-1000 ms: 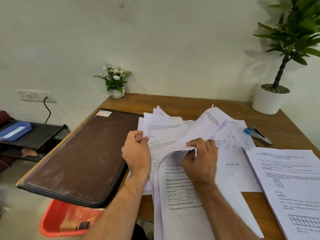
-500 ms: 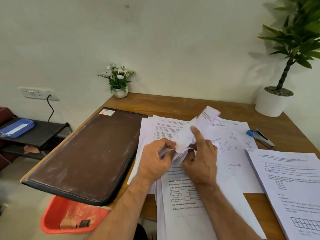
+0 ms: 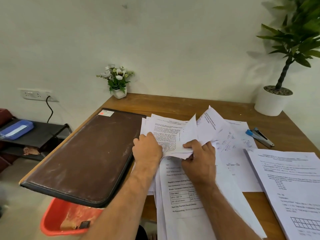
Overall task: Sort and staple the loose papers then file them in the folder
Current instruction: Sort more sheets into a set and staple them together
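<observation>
Your right hand (image 3: 199, 158) pinches several curled sheets (image 3: 188, 135) in the middle of the frame, fingers bent round their lower edge. Your left hand (image 3: 147, 149) lies on the papers (image 3: 161, 129) just left of them; whether its fingers grip a sheet or only press, I cannot tell.

For sorting well, lift one sheet at a time and do not crush the bundle, because creased edges will not line up for stapling. Hold the lower pile flat with your left hand while the right one draws a sheet free. Put sheets of the same kind on the neat stack (image 3: 290, 184) at lower right.

The stapler (image 3: 259, 136) lies at right on the table (image 3: 173, 104), apart from the papers. The folder (image 3: 86, 153) is closed, at left, and hangs over the table edge.
</observation>
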The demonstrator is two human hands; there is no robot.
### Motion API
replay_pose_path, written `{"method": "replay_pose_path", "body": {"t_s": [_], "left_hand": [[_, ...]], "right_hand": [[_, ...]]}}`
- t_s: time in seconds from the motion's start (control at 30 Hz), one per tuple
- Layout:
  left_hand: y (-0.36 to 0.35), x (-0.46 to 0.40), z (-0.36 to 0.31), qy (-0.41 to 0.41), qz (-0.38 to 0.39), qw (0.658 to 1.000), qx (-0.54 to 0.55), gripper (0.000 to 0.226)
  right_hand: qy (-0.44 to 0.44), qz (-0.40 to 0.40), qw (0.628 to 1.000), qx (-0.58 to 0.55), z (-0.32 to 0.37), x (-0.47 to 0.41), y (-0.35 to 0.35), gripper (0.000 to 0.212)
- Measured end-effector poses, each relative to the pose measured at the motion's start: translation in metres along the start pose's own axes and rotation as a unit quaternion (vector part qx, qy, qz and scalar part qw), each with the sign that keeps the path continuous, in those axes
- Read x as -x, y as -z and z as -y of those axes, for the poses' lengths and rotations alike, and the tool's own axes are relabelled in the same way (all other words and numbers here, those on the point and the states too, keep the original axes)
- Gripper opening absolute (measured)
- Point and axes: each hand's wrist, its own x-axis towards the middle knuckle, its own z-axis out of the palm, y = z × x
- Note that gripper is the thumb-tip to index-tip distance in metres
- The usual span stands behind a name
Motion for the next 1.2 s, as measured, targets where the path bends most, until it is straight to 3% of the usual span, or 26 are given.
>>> {"method": "replay_pose_path", "body": {"t_s": [0.1,0.2,0.27,0.33,0.4,0.5,0.63,0.8,0.93,1.03,1.1,1.13,1.2], "left_hand": [[0.005,-0.003,-0.01,0.037,0.01,0.999,0.002,0.069],[0.008,-0.007,-0.011,0.061,0.015,0.997,0.055,0.077],[0.006,-0.007,-0.005,0.041,-0.018,0.997,0.07,0.06],[0.007,-0.001,-0.001,-0.017,-0.077,0.992,0.103,0.024],[0.011,0.006,-0.001,-0.079,-0.077,0.976,0.189,0.003],[0.011,0.018,-0.006,-0.141,0.026,0.95,0.276,0.017],[0.014,0.027,-0.005,-0.183,0.078,0.949,0.242,0.025],[0.024,0.032,-0.005,-0.227,0.074,0.94,0.241,0.023],[0.033,0.032,-0.002,-0.236,0.131,0.927,0.26,0.016],[0.038,0.026,-0.001,-0.141,0.106,0.919,0.352,0.021],[0.033,0.01,0.003,-0.061,0.015,0.972,0.226,0.018],[0.028,0.005,0.005,-0.033,0.004,0.992,0.123,0.022],[0.021,0.002,0.006,-0.003,0.028,1.0,0.004,0.027]], "right_hand": [[0.003,0.001,1.0,-0.002,0.0,-0.002,-0.001,0.041],[-0.004,0.021,1.0,-0.001,0.0,-0.002,-0.001,0.039],[-0.007,0.026,1.0,0.0,0.0,0.0,0.0,0.035],[-0.004,0.027,1.0,-0.002,0.0,0.001,0.001,0.032],[0.001,0.024,1.0,-0.007,0.002,-0.001,0.003,0.037],[-0.026,0.01,0.999,-0.02,0.01,-0.004,0.006,0.053],[-0.019,0.029,0.999,-0.007,0.014,-0.002,0.009,0.078],[-0.027,0.017,0.999,-0.01,0.012,-0.002,0.011,0.052],[-0.038,0.038,0.999,-0.004,0.009,-0.003,0.009,0.033],[-0.04,0.039,0.998,-0.006,0.005,-0.004,0.007,0.02],[-0.052,0.05,0.997,-0.004,0.004,-0.004,0.008,0.021],[-0.056,0.055,0.997,-0.003,0.003,-0.004,0.008,0.022],[-0.057,0.061,0.997,0.002,0.004,-0.002,0.008,0.025]]}}
